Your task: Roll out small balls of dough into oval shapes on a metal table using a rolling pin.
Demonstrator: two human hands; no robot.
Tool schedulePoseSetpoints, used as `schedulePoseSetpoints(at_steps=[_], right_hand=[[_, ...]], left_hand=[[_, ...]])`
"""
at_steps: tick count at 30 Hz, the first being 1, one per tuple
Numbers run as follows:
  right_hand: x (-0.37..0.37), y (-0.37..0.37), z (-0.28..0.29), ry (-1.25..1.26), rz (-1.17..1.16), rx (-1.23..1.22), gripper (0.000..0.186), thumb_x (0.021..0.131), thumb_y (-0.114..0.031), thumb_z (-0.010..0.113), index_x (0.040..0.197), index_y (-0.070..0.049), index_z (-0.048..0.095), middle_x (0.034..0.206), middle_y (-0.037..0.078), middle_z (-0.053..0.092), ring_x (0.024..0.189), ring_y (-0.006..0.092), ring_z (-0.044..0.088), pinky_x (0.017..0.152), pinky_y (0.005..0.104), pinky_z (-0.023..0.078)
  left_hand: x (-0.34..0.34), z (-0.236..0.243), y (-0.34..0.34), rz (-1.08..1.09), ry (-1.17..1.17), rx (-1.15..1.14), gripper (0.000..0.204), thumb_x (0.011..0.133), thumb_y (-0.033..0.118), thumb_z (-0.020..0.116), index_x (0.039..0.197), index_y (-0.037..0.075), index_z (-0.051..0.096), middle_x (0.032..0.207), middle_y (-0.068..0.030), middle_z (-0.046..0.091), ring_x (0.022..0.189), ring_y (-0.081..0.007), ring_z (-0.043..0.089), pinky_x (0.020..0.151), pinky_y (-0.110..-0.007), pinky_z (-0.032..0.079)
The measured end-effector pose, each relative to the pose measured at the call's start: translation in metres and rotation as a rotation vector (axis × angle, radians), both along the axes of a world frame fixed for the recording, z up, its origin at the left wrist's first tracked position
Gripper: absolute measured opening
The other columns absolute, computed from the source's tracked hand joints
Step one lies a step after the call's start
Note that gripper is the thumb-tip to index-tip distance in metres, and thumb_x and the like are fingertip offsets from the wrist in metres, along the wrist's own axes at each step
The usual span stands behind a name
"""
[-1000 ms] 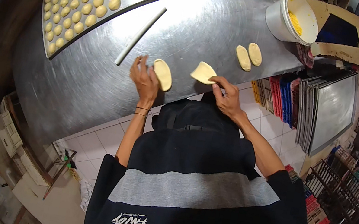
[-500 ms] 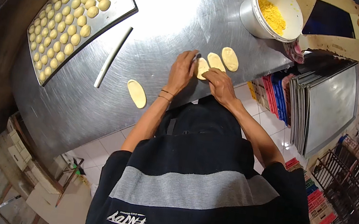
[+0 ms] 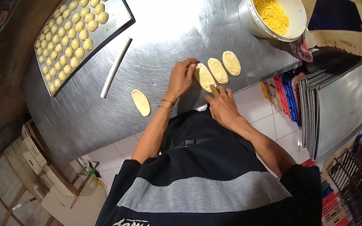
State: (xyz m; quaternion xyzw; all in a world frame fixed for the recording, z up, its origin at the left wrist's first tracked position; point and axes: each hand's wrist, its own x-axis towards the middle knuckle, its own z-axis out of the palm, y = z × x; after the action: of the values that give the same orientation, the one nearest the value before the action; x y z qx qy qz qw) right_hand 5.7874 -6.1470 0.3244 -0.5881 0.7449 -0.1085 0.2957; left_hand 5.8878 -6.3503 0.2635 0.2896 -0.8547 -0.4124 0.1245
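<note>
Three flattened dough ovals lie side by side on the metal table. The nearest dough oval point(image 3: 204, 77) lies between my hands, the middle dough oval point(image 3: 218, 71) beside it, and the farthest dough oval point(image 3: 231, 63) to the right. My left hand point(image 3: 180, 79) is closed at the left edge of the nearest oval, with a small dark tip showing at its fingers; what it belongs to is hidden. My right hand point(image 3: 224, 106) has its fingers apart, fingertips at that oval's lower end. Another dough oval point(image 3: 141, 102) lies apart, left of my left forearm.
A tray point(image 3: 114, 12) of round dough balls stands at the far left. A pale rolling stick point(image 3: 116, 67) lies beside it. At the far right is a white bucket point(image 3: 249, 17) of yellow crumbly filling point(image 3: 270, 12). Metal trays point(image 3: 343, 108) stand stacked beyond the table edge.
My right hand has drawn back toward me from the nearest dough oval, which now shows more fully. My left hand stays by its left edge. The whole view has shifted slightly.
</note>
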Motion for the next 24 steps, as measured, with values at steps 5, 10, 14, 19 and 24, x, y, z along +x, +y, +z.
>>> schedulePoseSetpoints(at_steps=[5,10,14,19,24], right_hand=[[0.067,-0.043,-0.006,-0.298,0.021,-0.186,0.037,0.091,-0.004,0.063,0.127,-0.004,0.071,0.109,0.021,0.071,0.103,0.0406,0.068,0.087,0.0517,0.051],[0.175,-0.111,-0.064,-0.299,0.172,-0.176,0.036,0.092,-0.004,0.063,0.125,-0.011,0.074,0.091,0.021,0.072,0.086,0.0419,0.072,0.072,0.053,0.055],[0.216,-0.138,-0.078,-0.278,0.006,-0.073,0.029,0.094,-0.005,0.06,0.118,-0.009,0.076,0.086,0.022,0.074,0.079,0.0434,0.074,0.069,0.0523,0.057],[0.215,-0.101,-0.028,-0.516,-0.33,-0.544,0.019,0.094,-0.003,0.071,0.112,0.002,0.074,0.107,0.024,0.077,0.094,0.0414,0.076,0.08,0.0448,0.059],[0.177,-0.059,0.026,-0.327,-0.391,-0.618,0.019,0.09,-0.001,0.073,0.11,0.001,0.075,0.109,0.018,0.076,0.098,0.0355,0.073,0.086,0.0427,0.057]], left_hand=[[0.099,0.02,-0.022,0.284,0.057,0.318,0.028,0.112,0.02,0.056,0.129,0.003,0.071,0.119,-0.011,0.077,0.103,-0.0195,0.073,0.084,-0.034,0.057],[0.226,0.014,-0.055,0.54,0.073,0.381,0.025,0.112,0.012,0.055,0.127,0.0,0.07,0.118,-0.0104,0.076,0.098,-0.0179,0.072,0.084,-0.032,0.058],[0.298,0.005,-0.067,0.688,0.1,0.391,0.023,0.108,0.007,0.055,0.121,-0.002,0.072,0.111,-0.0123,0.078,0.089,-0.0174,0.074,0.081,-0.032,0.058],[0.316,0.002,-0.074,0.651,0.141,0.44,0.023,0.108,0.005,0.054,0.12,-0.003,0.071,0.11,-0.0128,0.078,0.089,-0.0172,0.074,0.081,-0.032,0.059],[0.26,-0.008,-0.069,0.459,0.128,0.444,0.024,0.109,0.007,0.053,0.12,-0.002,0.072,0.106,-0.0128,0.079,0.091,-0.0179,0.076,0.081,-0.032,0.06]])
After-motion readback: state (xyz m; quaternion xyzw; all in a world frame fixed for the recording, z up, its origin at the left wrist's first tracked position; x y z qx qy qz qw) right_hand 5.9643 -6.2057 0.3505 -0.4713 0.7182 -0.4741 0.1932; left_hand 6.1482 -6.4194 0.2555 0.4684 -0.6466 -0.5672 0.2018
